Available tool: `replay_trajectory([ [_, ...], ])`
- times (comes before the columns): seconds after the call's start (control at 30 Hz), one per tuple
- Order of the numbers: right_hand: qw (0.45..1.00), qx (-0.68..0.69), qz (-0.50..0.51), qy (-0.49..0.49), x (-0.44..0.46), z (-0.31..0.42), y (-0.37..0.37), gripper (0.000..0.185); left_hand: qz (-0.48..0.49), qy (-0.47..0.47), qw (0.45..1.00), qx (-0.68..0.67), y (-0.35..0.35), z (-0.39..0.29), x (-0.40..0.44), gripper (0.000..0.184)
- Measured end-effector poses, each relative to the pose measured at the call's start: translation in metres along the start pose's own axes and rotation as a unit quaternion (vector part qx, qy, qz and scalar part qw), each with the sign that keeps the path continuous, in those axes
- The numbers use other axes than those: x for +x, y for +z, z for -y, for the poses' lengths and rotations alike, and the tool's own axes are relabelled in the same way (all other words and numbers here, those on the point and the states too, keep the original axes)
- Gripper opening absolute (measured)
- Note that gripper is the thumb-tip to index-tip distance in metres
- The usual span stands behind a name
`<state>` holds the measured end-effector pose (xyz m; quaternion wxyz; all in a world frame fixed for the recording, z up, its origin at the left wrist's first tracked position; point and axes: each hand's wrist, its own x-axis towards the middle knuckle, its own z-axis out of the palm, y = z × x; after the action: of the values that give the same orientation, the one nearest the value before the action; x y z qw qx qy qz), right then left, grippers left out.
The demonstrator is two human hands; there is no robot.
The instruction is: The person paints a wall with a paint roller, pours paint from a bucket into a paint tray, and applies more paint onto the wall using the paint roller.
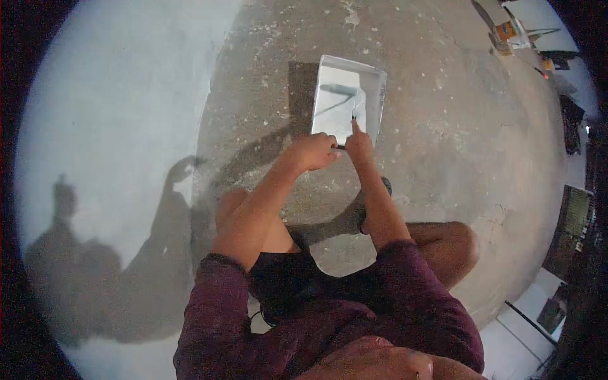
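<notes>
A paint tray (382, 95) with white paint in it lies on the floor in front of me. Inside the tray rests a paint roller (358, 95), its cover coated white and its thin wire frame pointing toward me. My right hand (360, 147) is closed round the roller's handle, the index finger stretched along it. At the tray's near left corner, my left hand (313, 152) has its fingers curled over the near edge. A short dark piece shows between the two hands; whether it is handle or shadow is unclear.
Paint-spattered concrete floor (456, 145) spreads around the tray. On the left is a pale wall (120, 126) bearing my shadow. My bent knee (459, 250) is on the right. An orange-labelled container (505, 30) and other items stand at the far right.
</notes>
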<state>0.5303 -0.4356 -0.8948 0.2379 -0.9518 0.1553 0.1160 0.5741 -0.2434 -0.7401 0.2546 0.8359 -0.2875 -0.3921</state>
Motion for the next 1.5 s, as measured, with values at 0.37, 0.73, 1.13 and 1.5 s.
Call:
replay_trajectory([
  [0.37,1.000,0.011,0.004,0.015,-0.022,0.012,-0.012,0.064,-0.026,-0.003,0.999,-0.021,-0.007,-0.010,0.001,0.038],
  [0.73,0.996,-0.057,0.073,0.009,-0.086,-0.006,0.004,0.070,-0.026,0.016,0.999,0.028,-0.011,-0.005,0.008,0.038],
  [1.13,0.988,-0.087,0.123,0.018,-0.092,-0.007,0.028,0.064,-0.059,0.001,0.998,0.028,-0.011,0.006,0.005,0.040],
  [1.5,0.971,0.182,-0.119,-0.100,-0.066,0.136,0.054,0.042,-0.348,0.117,0.927,-0.082,-0.062,-0.054,-0.061,0.032],
])
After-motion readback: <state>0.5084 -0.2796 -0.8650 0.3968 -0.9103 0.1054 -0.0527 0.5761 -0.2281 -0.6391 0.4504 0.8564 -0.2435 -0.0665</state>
